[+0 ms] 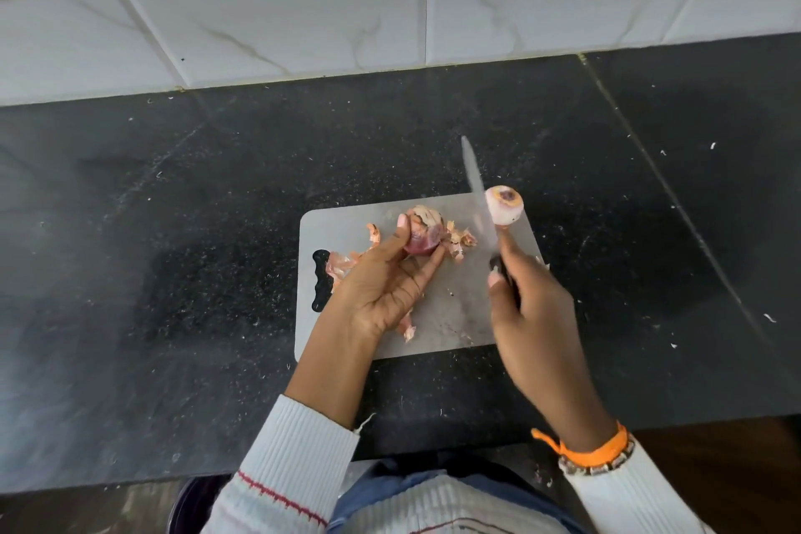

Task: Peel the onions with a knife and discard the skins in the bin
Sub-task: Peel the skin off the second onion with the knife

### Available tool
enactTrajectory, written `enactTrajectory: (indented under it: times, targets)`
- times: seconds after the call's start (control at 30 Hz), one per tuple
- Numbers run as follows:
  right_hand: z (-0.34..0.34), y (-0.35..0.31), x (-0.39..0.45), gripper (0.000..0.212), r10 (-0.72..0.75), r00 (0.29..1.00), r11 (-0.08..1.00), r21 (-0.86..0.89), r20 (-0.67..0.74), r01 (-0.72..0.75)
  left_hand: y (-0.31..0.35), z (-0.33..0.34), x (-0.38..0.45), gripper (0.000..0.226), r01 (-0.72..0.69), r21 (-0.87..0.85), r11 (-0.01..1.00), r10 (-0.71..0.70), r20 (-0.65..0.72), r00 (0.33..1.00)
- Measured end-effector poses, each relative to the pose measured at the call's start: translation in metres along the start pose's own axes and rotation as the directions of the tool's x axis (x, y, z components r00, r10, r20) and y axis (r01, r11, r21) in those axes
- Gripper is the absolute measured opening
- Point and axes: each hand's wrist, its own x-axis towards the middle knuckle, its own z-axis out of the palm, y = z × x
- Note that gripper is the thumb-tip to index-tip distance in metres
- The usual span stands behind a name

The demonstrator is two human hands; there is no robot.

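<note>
Your left hand pinches a partly skinned onion over the cutting board; your right hand grips the knife with its blade pointing away. One peeled onion sits at the board's far right corner. Loose skins remain undiscarded; I see no bin for certain and no readable writing.

The black handle of the steel-bladed knife is mostly buried in the grip of the right hand; its blade is smeared by motion. The left hand covers the lower half of the purple-red onion. At six o'clock, a dark round bin is cut off by the bottom edge.
</note>
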Motion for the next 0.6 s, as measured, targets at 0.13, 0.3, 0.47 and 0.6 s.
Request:
enactTrajectory:
  times: [0.13, 0.3, 0.47, 0.6]
  targets:
    - [0.009, 0.024, 0.033, 0.046, 0.065, 0.996, 0.974, -0.222, 0.068, -0.049, 0.001, -0.004, -0.004, 0.024, -0.050, 0.071, 0.996, 0.049, 0.018, 0.999]
    - [0.037, 0.047, 0.049, 0.044, 0.165, 0.979, 0.924, -0.367, 0.122, -0.110, -0.001, -0.006, -0.005, 0.025, -0.060, 0.134, 0.989, 0.061, -0.008, 0.998]
    - [0.030, 0.034, 0.053, 0.025, -0.027, 0.999, 1.000, 0.013, -0.038, 0.028, -0.004, -0.003, -0.007, 0.023, -0.083, 0.231, 0.969, 0.089, -0.019, 0.996]
    - [0.018, 0.012, 0.052, 0.033, -0.142, 0.990, 0.906, 0.399, -0.024, 0.140, -0.005, 0.000, -0.007, 0.027, -0.100, 0.288, 0.952, 0.101, 0.009, 0.995]
